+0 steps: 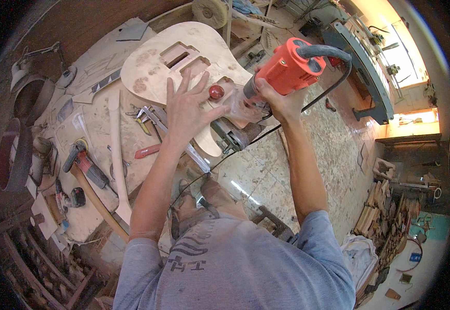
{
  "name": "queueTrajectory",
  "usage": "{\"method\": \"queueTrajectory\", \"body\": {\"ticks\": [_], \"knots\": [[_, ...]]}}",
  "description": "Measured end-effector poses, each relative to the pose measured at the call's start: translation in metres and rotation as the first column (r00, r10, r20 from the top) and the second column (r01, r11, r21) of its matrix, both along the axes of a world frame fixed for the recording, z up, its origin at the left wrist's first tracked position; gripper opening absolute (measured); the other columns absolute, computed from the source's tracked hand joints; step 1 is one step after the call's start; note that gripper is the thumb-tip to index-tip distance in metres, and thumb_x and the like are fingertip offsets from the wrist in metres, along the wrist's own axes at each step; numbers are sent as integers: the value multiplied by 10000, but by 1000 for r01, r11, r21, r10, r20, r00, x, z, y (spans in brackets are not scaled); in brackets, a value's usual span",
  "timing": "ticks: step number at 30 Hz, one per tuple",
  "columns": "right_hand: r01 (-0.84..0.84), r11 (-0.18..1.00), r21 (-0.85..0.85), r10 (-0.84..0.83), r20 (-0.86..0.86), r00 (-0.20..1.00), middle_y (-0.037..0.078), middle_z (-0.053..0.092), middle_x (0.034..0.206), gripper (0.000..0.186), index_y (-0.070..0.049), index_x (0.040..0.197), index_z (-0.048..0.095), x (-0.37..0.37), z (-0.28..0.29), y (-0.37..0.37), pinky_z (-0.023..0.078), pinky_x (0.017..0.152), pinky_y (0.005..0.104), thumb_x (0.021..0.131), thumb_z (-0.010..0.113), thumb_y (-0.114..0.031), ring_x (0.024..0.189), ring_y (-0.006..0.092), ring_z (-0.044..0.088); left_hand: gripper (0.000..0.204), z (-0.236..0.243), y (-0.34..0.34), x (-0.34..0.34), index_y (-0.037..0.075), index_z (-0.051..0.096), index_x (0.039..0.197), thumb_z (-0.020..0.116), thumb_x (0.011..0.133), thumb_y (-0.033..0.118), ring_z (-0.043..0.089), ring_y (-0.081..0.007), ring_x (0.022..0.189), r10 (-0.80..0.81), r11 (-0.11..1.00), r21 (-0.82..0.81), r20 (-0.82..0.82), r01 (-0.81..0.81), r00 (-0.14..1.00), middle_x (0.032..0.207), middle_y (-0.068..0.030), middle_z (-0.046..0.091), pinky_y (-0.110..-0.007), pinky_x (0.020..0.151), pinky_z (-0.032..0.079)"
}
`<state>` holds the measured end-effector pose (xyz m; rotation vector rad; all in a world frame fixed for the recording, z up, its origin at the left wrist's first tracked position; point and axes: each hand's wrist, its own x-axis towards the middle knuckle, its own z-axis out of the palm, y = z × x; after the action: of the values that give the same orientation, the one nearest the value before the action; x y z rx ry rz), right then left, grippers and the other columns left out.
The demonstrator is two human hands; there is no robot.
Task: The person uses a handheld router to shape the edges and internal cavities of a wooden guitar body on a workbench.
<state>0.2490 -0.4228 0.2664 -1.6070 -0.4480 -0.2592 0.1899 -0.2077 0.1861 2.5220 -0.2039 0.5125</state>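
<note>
My right hand (281,103) grips a red router (293,66) with a black cord, its clear base (240,111) on a pale wooden template at the cutout end of an unfinished guitar body (147,77). My left hand (188,103) lies with fingers spread on the body beside a round red knob (216,92), its thumb reaching toward the base. The body has several routed pockets near its middle. Below it a metal vise or clamp (243,134) is partly visible. The router bit is hidden.
The dusty bench holds a guitar neck (116,155), angle grinder (93,170), drill (75,196), calipers (155,121) and sanding belts (10,155). A grey machine (362,77) stands at right, near stacked wood offcuts (375,206). The tiled floor (256,181) shows between.
</note>
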Motion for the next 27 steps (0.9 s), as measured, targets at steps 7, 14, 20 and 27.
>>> {"method": "queueTrajectory", "body": {"ticks": [7,14,20,27], "knots": [[70,998,3,-70,37,997,34,716,1040,537,-55,1144,661,-2,-9,-12,587,849,354,708,929,-215,935,158,707,566,1,-3,-3,199,843,1122,851,743,619,310,-385,1579,-20,1000,-7,4,20,1000,1601,-22,536,-715,1255,62],[-9,998,-67,9,3,1000,121,717,1127,812,-19,1430,490,-8,-8,-24,607,919,414,770,929,-196,1037,245,738,590,3,-5,-5,229,828,1180,852,738,619,309,-417,1573,-32,999,15,5,32,999,1637,-25,493,-748,1237,59],[6,998,-68,-5,17,1000,115,713,1135,826,-7,1444,481,-15,-4,-27,594,951,422,774,923,-200,1064,246,731,662,-1,-8,-4,265,791,1270,856,722,630,312,-416,1571,-30,997,74,7,30,1000,1651,-20,474,-779,1215,87],[28,997,-69,-27,8,1000,116,723,1128,820,-3,1450,477,-15,-10,-34,598,942,417,775,908,-180,1057,242,734,624,-1,-8,-5,250,818,1204,820,735,662,299,-456,1563,-62,997,57,42,60,997,1620,-64,513,-816,1179,86]]}}
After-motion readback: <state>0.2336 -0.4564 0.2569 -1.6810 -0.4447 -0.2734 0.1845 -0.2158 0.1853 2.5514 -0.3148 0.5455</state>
